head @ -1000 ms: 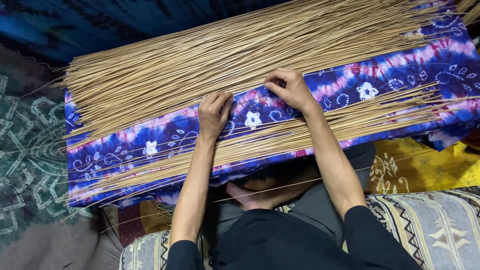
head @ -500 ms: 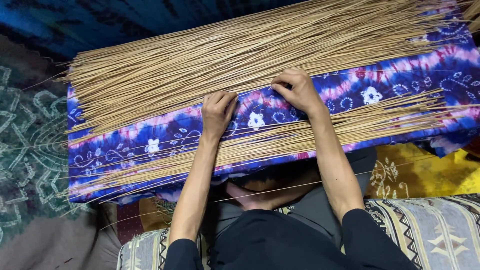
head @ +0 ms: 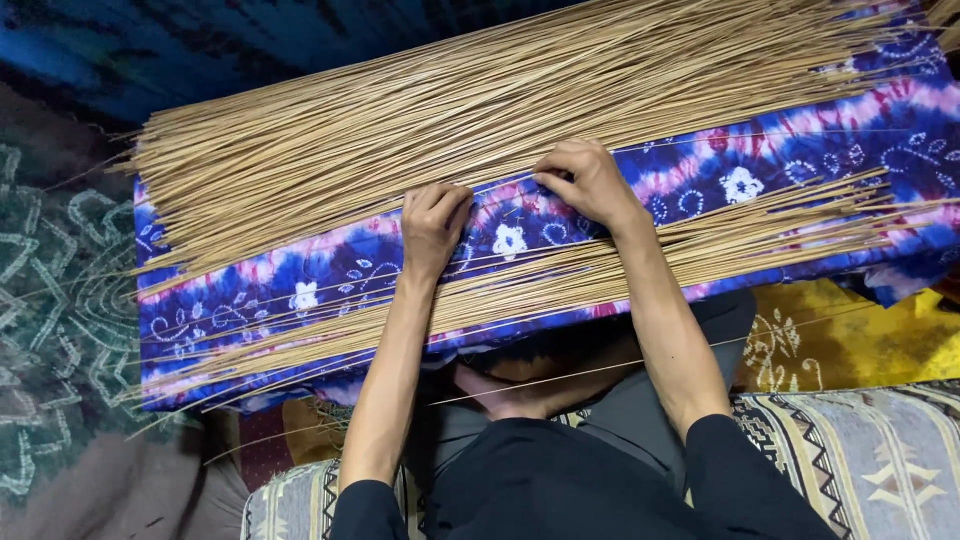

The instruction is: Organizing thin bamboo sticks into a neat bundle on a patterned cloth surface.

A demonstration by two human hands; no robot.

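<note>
A wide heap of long thin tan sticks (head: 480,110) lies across a blue, purple and pink tie-dye cloth (head: 330,275) with white flowers. A smaller band of the same sticks (head: 640,265) lies nearer me, along the cloth's front edge. My left hand (head: 432,225) rests on the cloth with its fingers curled against the near edge of the big heap. My right hand (head: 585,180) sits beside it, fingertips pinched at the heap's edge on a few sticks. Both forearms cross over the smaller band.
A green patterned rug (head: 60,300) lies at the left. A yellow printed cloth (head: 830,340) shows at the right, under the tie-dye cloth. A striped patterned cushion (head: 880,460) is at the bottom right beside my dark-clothed lap. A bare foot (head: 500,395) shows under the cloth's edge.
Both hands have stayed at the heap's near edge, with only small finger shifts. The view has drifted slightly.
</note>
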